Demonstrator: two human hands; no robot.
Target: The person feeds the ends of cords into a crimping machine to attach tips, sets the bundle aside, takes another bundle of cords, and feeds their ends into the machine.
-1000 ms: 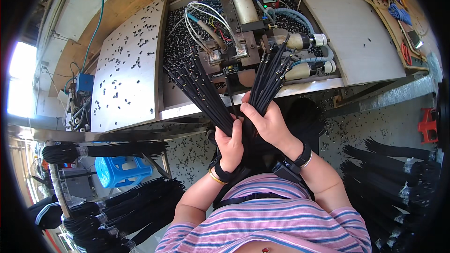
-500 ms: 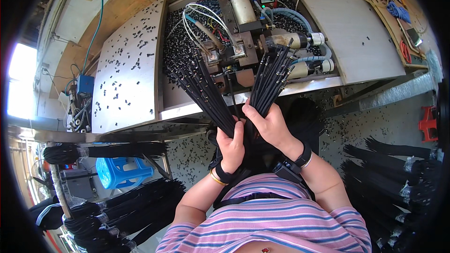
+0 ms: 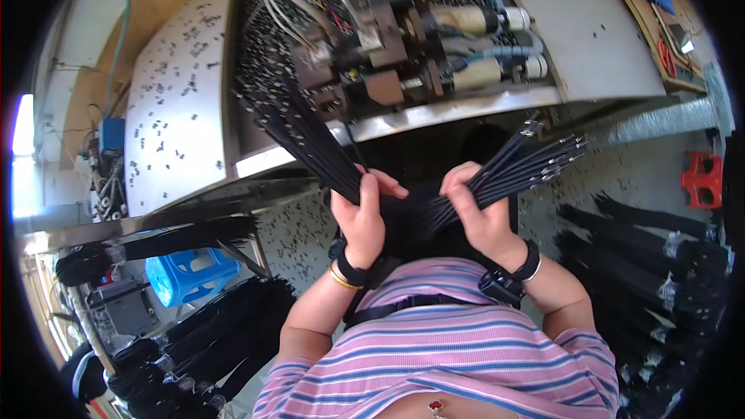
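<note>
From the head view, the left hand (image 3: 358, 221) has its fingers closed around a bundle of black cables (image 3: 299, 136) that fans out toward 11 o'clock over the desk (image 3: 182, 101). The right hand (image 3: 475, 217) grips a second cable bundle (image 3: 520, 167), pointing toward 2 o'clock. The machine (image 3: 380, 46) stands at 12 o'clock.
</note>
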